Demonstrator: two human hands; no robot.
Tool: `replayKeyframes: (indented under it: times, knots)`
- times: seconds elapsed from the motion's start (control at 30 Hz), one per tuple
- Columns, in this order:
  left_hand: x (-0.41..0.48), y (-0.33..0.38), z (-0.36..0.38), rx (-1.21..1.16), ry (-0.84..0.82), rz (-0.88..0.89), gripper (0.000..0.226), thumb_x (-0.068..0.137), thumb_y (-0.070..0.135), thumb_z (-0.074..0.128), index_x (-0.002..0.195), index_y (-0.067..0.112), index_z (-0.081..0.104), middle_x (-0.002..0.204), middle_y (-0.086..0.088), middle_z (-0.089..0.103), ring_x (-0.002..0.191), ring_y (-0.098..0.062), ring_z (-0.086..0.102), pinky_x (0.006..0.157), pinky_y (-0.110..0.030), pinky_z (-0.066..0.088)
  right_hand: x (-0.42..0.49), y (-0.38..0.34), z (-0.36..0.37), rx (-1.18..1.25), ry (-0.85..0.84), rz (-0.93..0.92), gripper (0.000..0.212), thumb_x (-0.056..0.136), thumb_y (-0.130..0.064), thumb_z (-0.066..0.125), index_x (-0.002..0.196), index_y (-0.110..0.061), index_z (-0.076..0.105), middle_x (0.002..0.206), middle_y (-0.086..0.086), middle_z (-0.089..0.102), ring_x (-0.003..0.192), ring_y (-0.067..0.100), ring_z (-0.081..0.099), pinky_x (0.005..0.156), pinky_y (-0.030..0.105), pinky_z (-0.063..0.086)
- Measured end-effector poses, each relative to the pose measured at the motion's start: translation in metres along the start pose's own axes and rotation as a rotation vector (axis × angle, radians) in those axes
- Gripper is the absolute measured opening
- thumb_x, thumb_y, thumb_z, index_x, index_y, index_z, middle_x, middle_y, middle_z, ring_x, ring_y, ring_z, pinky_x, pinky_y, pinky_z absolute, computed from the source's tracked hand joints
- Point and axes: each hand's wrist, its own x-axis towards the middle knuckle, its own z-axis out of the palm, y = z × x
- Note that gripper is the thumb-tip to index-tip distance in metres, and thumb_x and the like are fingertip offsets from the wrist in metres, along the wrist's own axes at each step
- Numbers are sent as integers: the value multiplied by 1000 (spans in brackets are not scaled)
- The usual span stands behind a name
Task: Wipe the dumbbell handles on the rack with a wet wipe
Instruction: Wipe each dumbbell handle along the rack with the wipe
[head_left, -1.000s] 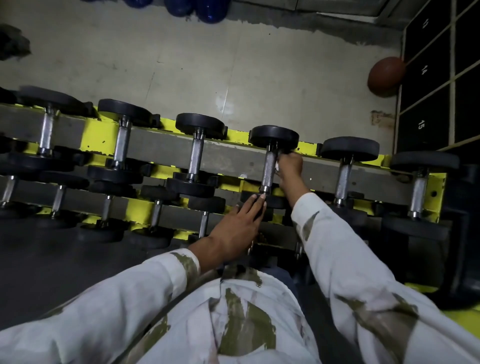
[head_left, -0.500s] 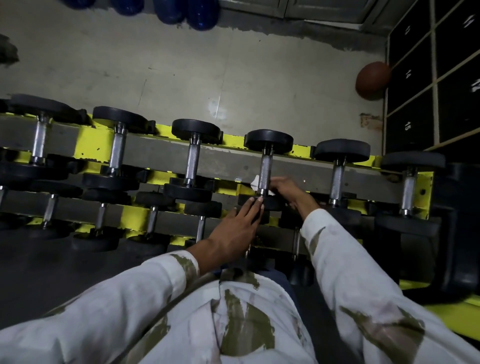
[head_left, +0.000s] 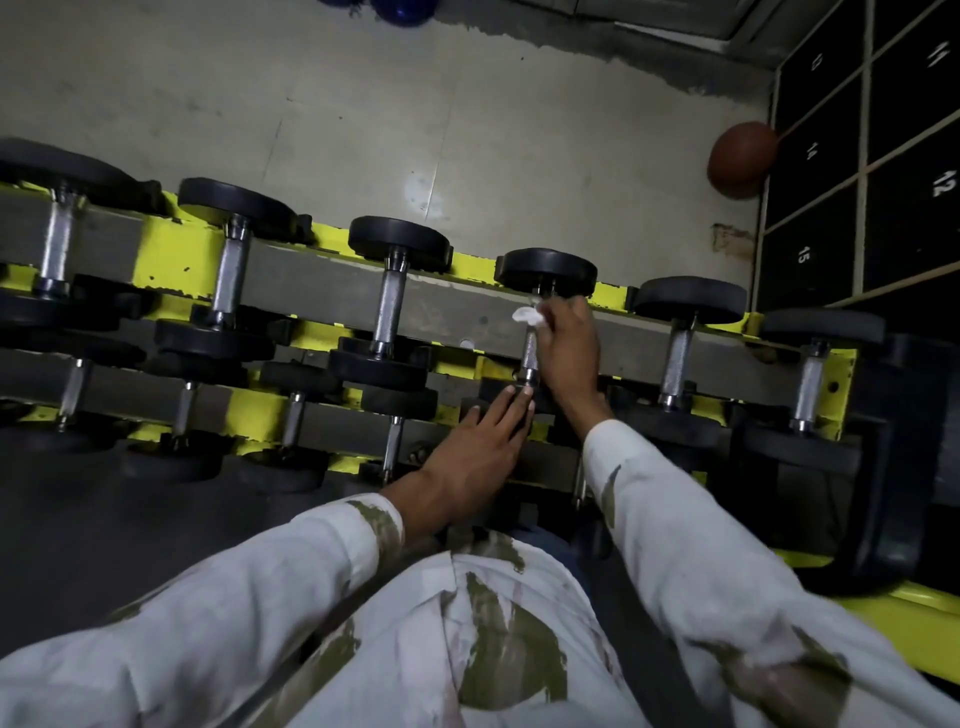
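At the upper left of the frame we see the rack (head_left: 176, 254), yellow w/ grey rails. Its dumbbells (head_left: 231, 275) lie across the rails in two tiers, black heads resting on either side. That leaves each steel grip bare between the rails, so a wipe can reach it w/o lifting anything.

Toward the centre, our left hand (head_left: 475, 452) reaches in. Its fingers (head_left: 514, 408) are straight and close together, tips resting on the near head of the fourth top-tier dumbbell. They hold nothing; probably they just steady the weight so it doesn't roll under the rubbing.

Just above those fingertips is the handle (head_left: 529, 358) being cleaned. Its lower knurled part is bare and visible. The wipe (head_left: 523, 315) is at the handle's top end, near the far head, a white crumple sticking out to the left of the grip.

Right beside it, our right hand (head_left: 569, 348) has its fingers curled round the upper handle w/ the wipe pinched against the steel. A wrapped grip like this covers the whole bar in one stroke, we'd judge.

Further right, two more top-tier dumbbells sit on the rack. The next handle (head_left: 678, 358) is prob. due after this one.

At the upper right, a brown ball (head_left: 743, 158) lies on the floor (head_left: 363, 104) against numbered lockers (head_left: 831, 171).
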Motion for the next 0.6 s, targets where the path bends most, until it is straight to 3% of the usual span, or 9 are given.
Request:
replayKeyframes:
  times: [0.13, 0.27, 0.43, 0.5, 0.6]
  knots:
    - [-1, -4, 0, 7, 12, 17, 80, 101, 11, 48, 160, -4, -3, 169, -25, -12, 157, -40, -3, 118, -53, 32, 21, -1, -12, -641, -236, -482, 28, 86, -17, 71, 115, -15, 69, 116, 4, 59, 105, 25, 50, 73, 34, 46]
    - [0, -2, 0, 6, 22, 1, 75, 102, 11, 43, 160, -4, -2, 169, -25, -7, 157, -39, -2, 118, -53, 33, 22, -29, -13, -993, -596, -835, 25, 98, -31, 55, 113, -19, 71, 115, 2, 68, 115, 27, 49, 92, 41, 42]
    - [-1, 1, -3, -17, 5, -19, 77, 101, 14, 46, 161, -3, 1, 169, -22, 2, 157, -38, 0, 116, -54, 34, 32, -62, 8, -1317, -957, -775, 28, 102, -31, 48, 121, -20, 66, 130, 8, 63, 122, 29, 51, 103, 43, 38]
    - [-1, 1, -2, -21, 4, -34, 77, 101, 16, 48, 162, -2, 2, 169, -21, 1, 157, -37, -1, 115, -54, 35, 35, -66, 11, -1288, -1071, -647, 29, 101, -26, 49, 124, -18, 64, 135, 8, 61, 126, 32, 51, 106, 48, 36]
    - [0, 3, 1, -37, 5, -61, 81, 101, 16, 49, 162, -1, -1, 170, -20, -7, 158, -35, -4, 115, -54, 35, 40, -69, 2, -1219, -1146, -640, 30, 99, -21, 49, 126, -13, 62, 136, 11, 57, 129, 36, 46, 104, 48, 40]
